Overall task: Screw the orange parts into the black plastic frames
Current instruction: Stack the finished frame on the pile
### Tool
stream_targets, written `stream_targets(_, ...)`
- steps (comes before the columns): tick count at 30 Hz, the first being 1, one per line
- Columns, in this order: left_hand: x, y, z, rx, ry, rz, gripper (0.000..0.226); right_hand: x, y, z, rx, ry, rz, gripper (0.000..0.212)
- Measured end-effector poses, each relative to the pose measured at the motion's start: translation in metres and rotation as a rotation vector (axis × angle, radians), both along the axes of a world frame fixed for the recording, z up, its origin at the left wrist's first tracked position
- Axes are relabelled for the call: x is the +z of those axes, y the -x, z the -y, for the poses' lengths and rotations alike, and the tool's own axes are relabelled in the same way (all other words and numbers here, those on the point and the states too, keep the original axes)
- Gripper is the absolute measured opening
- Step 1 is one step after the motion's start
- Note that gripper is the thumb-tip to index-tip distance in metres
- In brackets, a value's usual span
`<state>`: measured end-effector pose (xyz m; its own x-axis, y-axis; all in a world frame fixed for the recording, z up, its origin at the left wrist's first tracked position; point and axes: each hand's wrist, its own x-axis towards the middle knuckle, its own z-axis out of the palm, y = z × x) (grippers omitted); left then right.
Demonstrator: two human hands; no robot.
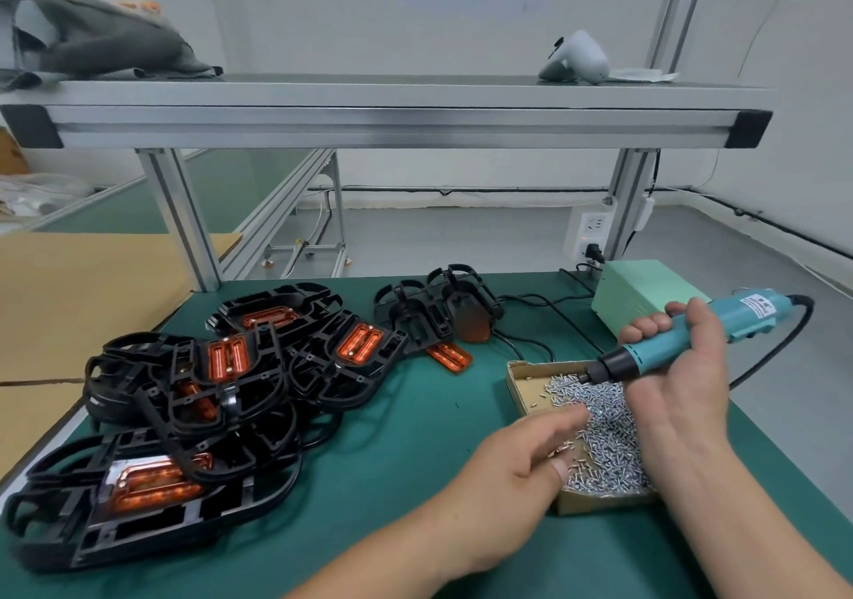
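A pile of black plastic frames with orange parts fitted in them covers the left of the green mat. One loose orange part lies near two more frames at the back. My right hand grips a teal electric screwdriver, its tip down among the silver screws in a cardboard box. My left hand reaches over the box's left edge, fingers extended onto the screws; it is blurred.
A mint-green power box stands at the back right with cables running from it. An aluminium shelf spans overhead on posts. Brown cardboard lies to the left of the mat.
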<state>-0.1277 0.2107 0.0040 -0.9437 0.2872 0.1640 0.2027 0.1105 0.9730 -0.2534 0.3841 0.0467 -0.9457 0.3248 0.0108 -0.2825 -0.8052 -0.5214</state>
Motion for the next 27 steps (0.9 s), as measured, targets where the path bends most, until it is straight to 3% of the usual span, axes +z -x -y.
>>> stream_targets(9,0.01,0.002,0.004,-0.109,0.139,-0.111,0.048,0.0,-0.001,0.002,0.012,-0.045,-0.013,0.015)
stream_targets(18,0.013,0.004,0.007,-0.09,-0.025,-0.032,0.031,-0.001,0.0,0.003,0.005,-0.017,-0.008,0.015)
stream_targets(21,0.019,0.011,0.005,0.01,-0.08,0.0,0.029,-0.001,0.0,0.001,-0.004,0.008,0.0,0.016)
stream_targets(24,0.032,0.033,0.008,0.243,-0.042,0.003,0.033,-0.002,0.0,0.0,-0.016,0.029,0.01,0.016)
stream_targets(27,0.05,0.072,0.02,0.449,0.17,-0.021,0.031,-0.001,0.001,-0.001,-0.028,0.032,0.02,0.015)
